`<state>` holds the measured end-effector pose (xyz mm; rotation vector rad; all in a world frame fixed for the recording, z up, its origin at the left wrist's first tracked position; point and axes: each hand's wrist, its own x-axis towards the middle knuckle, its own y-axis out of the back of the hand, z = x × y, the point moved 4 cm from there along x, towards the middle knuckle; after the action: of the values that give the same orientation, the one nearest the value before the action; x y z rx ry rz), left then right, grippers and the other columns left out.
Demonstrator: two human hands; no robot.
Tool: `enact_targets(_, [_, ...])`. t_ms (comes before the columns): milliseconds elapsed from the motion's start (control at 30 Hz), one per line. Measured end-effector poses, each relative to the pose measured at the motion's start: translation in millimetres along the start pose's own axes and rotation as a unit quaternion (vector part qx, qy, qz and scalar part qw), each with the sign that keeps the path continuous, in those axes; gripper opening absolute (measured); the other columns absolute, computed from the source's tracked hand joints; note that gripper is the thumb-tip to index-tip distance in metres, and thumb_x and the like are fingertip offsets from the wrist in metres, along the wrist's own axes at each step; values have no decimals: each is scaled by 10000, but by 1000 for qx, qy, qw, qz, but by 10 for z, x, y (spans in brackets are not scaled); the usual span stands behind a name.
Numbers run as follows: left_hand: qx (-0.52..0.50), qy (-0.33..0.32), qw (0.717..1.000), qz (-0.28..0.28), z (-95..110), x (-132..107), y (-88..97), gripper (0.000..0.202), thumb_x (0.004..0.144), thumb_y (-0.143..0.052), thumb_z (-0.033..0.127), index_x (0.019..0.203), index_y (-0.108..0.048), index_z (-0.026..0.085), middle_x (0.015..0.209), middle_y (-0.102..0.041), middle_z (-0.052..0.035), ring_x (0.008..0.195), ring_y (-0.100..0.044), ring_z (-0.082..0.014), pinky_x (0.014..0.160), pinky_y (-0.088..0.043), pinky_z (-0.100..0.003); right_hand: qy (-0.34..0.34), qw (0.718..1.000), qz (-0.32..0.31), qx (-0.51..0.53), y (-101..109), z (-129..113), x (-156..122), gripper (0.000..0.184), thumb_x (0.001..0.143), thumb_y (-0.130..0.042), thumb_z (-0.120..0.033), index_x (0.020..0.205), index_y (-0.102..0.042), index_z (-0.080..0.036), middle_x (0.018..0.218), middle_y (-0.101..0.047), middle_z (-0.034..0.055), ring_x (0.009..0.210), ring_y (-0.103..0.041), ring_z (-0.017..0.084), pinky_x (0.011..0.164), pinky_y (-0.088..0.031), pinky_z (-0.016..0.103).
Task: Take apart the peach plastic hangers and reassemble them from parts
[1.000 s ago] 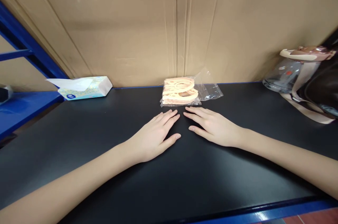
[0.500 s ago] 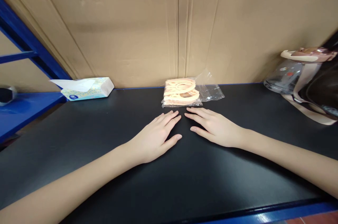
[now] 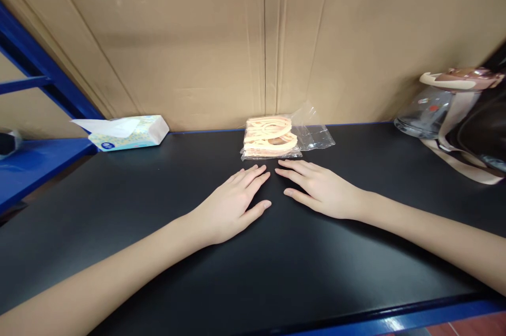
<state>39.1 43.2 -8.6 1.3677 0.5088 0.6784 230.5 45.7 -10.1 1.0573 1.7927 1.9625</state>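
Note:
My left hand (image 3: 231, 204) lies flat and palm down on the black tabletop (image 3: 158, 251), fingers stretched out and holding nothing. My right hand (image 3: 318, 188) lies flat beside it, also open and empty, fingertips almost meeting those of the left. Just beyond both sets of fingertips rests a clear plastic bag of peach-coloured rings (image 3: 271, 138), against the back edge. Neither hand touches the bag.
A cardboard wall (image 3: 253, 35) closes off the back. A tissue pack (image 3: 126, 132) lies at the back left, next to a blue shelf frame (image 3: 35, 162). At the far right stand a clear water bottle (image 3: 430, 109) with a strap and a dark bag.

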Motion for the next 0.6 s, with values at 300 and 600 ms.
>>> enact_targets(300, [-18,-5,1000,16,-19,-12,8,609,1010,-317,507,1483,-376,129,1570,-333,-143,1456,-300,-296,1179,-291,-506,-2,1000,2,11,2,2,-2,498,1009,-393,-403,1379,-538,-102,1448,-510,185,1334,-490,308,1088,-438,514])
enact_targets(600, [-6,1,1000,-2,3,2,11,628,1015,-286,511,1499,-346,115,1584,-303,-139,1464,-283,-288,1183,-279,-509,0,1000,-11,-10,0,2,1,525,1019,-363,-408,1383,-526,-67,1457,-497,192,1328,-494,305,1091,-438,491])
